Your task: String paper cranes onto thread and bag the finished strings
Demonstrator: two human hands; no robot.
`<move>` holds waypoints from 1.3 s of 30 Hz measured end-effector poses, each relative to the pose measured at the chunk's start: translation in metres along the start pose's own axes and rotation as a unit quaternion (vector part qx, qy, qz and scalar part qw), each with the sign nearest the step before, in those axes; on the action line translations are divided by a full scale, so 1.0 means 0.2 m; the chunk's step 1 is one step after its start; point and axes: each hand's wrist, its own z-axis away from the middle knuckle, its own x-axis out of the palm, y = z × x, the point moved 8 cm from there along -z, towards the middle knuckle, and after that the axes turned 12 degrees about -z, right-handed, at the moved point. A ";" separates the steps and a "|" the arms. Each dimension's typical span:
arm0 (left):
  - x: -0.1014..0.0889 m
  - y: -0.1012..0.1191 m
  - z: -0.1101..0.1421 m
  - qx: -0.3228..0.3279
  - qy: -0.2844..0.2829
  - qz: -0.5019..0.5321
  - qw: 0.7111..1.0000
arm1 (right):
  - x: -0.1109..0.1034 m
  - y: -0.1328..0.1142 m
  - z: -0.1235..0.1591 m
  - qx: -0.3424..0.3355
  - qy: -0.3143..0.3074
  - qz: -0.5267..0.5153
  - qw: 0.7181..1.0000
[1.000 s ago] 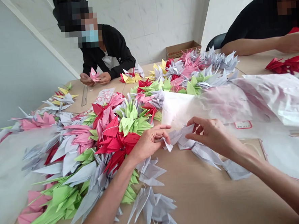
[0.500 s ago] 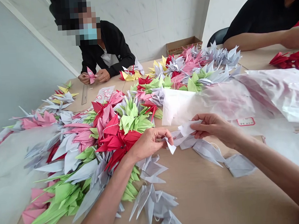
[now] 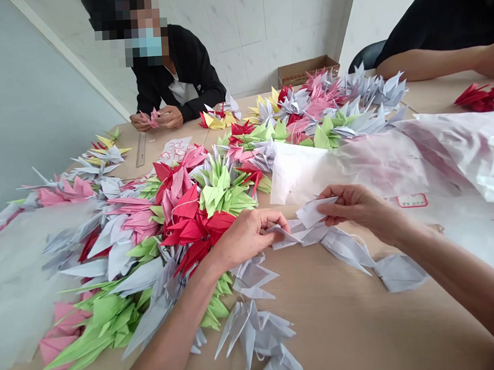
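A pale grey-white origami paper crane [image 3: 311,213] is held between my two hands over the table. My left hand [image 3: 254,236] is closed, with thumb and fingers pinching its left wing. At the other end, my right hand [image 3: 351,205] grips the right wing, fingers curled behind the paper. Just below and to the right, a string of grey paper cranes [image 3: 345,247] lies close to my fingers. Another grey strand [image 3: 259,324] hangs down the table beside my left forearm. Red paper cranes [image 3: 188,211] are heaped right behind my left hand.
A large pile of pink, green, red and grey cranes [image 3: 136,219] covers the left side. Translucent plastic bags [image 3: 379,160] lie at right. Across the table [image 3: 364,323], a masked person holds a pink crane [image 3: 150,118] near a ruler [image 3: 141,149]. Another person's arm [image 3: 432,63] rests far right.
The crane's left wing, which pointed downward, now lies flatter between my hands, and more of its right wing shows. The person opposite has turned the pink crane. The view has shifted slightly.
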 end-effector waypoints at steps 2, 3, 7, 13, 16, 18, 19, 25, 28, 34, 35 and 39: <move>0.00 0.01 0.01 -0.002 0.004 -0.019 1.000 | 0.00 0.00 0.00 -0.004 0.006 0.005 1.000; -0.01 0.02 0.01 -0.003 0.005 -0.026 1.000 | 0.00 -0.01 0.00 -0.005 0.011 0.011 1.000; -0.01 0.03 0.02 -0.009 0.011 -0.034 0.999 | 0.00 -0.02 0.00 -0.020 0.020 0.044 0.999; -0.02 0.01 0.02 -0.028 0.031 -0.028 0.999 | 0.00 -0.05 0.00 -0.052 0.032 0.096 0.994; -0.02 0.01 0.02 -0.027 0.039 -0.033 0.998 | 0.00 -0.05 0.01 -0.050 0.033 0.108 0.992; -0.02 0.02 0.03 -0.025 0.047 -0.044 0.998 | 0.01 -0.05 0.01 -0.046 0.026 0.108 0.993; -0.03 0.02 0.03 -0.023 0.052 -0.052 0.997 | 0.01 -0.05 0.01 -0.046 0.023 0.109 0.993; -0.05 0.06 0.04 -0.008 0.070 -0.111 0.991 | 0.00 -0.05 0.00 -0.072 0.023 0.163 0.984; -0.06 0.07 0.04 -0.012 0.073 -0.121 0.990 | 0.00 -0.06 0.01 -0.082 0.013 0.189 0.978; -0.07 0.07 0.05 -0.030 0.085 -0.129 0.988 | 0.02 -0.08 0.02 -0.077 0.002 0.207 0.975; -0.07 0.07 0.05 -0.032 0.085 -0.125 0.988 | 0.02 -0.08 0.02 -0.074 0.001 0.203 0.976; -0.07 0.05 0.04 -0.041 0.081 -0.096 0.991 | 0.02 -0.06 0.01 -0.062 -0.004 0.160 0.985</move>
